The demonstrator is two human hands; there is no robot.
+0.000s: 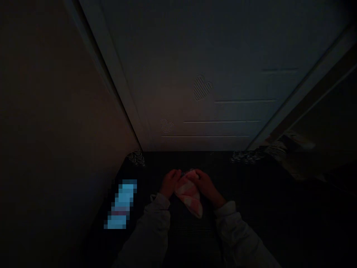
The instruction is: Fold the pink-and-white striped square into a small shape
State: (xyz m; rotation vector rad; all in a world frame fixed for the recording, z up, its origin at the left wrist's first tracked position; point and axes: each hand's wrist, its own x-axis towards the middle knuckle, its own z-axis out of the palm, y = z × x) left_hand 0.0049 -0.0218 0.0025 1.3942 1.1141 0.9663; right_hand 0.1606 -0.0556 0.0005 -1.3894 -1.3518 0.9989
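The light is very dim. A pink and white cloth [189, 191] hangs between my two hands over a dark table [192, 234], its loose corner trailing toward me. My right hand [205, 185] is closed on the upper part of the cloth. My left hand [169, 183] is closed at the cloth's left side, fingertips near its top edge. A small, faintly shiny thing [183, 173] shows between the fingertips of both hands; it is too dark to make out fully.
Small shiny ring-like pieces lie in a left pile [136, 158] and a right pile [247, 157] along the table's back edge. A glowing, blurred-out screen [121, 206] lies at left. Behind stands a white panel [178, 85] with raised hearts; crumpled pale items [297, 143] sit at right.
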